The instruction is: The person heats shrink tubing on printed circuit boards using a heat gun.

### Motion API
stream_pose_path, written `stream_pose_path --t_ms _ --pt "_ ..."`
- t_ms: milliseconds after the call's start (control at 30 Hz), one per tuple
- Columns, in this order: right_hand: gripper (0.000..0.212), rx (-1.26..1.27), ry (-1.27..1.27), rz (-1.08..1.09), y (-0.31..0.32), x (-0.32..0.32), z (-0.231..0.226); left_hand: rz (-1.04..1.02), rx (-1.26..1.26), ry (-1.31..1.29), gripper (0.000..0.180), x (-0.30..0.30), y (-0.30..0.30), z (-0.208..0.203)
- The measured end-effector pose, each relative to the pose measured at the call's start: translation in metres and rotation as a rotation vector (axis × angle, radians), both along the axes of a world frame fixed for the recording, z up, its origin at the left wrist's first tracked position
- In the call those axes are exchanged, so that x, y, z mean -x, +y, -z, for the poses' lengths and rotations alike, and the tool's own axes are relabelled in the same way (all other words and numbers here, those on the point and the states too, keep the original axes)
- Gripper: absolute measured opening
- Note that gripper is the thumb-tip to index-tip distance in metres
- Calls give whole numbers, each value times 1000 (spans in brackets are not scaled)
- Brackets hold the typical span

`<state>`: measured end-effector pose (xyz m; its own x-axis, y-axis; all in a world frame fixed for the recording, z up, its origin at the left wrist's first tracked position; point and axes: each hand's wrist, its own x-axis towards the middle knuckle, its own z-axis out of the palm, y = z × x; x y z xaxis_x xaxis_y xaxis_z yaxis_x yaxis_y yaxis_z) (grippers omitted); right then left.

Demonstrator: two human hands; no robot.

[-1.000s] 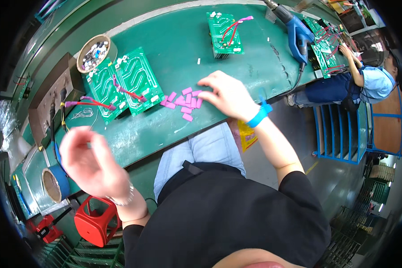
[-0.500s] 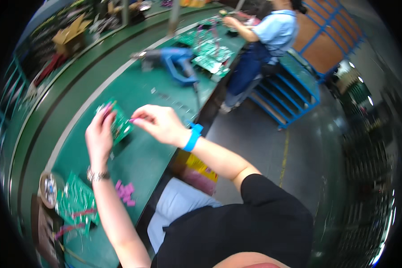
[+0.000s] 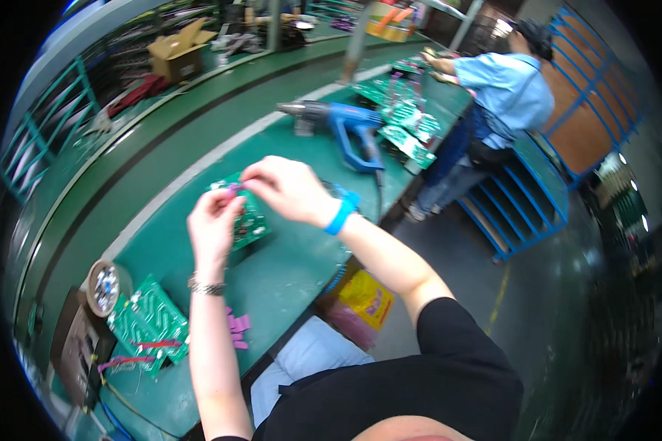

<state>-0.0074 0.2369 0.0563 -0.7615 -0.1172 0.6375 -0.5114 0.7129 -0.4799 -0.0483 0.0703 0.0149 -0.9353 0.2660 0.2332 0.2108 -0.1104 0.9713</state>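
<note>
My left hand and my right hand meet above a green circuit board lying on the green bench. Between their fingertips is a small pink piece, pinched from both sides. My right wrist wears a blue band, my left a metal bracelet. A few more pink pieces lie on the bench near my left forearm.
Two more green boards with pink wires and a round tin of small parts sit at lower left. A blue heat gun lies ahead. Another person in a blue shirt works on boards farther along. A yellow bag hangs under the bench edge.
The view swung from the pile of pink pieces to the single board. Both hands came together over it, now pinching a pink piece between them.
</note>
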Motion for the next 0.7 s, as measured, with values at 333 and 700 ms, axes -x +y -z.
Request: stream_pose_path --t_ms 333,700 --pt "12 -62 50 16 0 -8 0 -2 -1 -87 13 -12 -4 1" --pt "11 -103 101 -65 -2 5 -7 -22 42 10 17 0 -1 -1"
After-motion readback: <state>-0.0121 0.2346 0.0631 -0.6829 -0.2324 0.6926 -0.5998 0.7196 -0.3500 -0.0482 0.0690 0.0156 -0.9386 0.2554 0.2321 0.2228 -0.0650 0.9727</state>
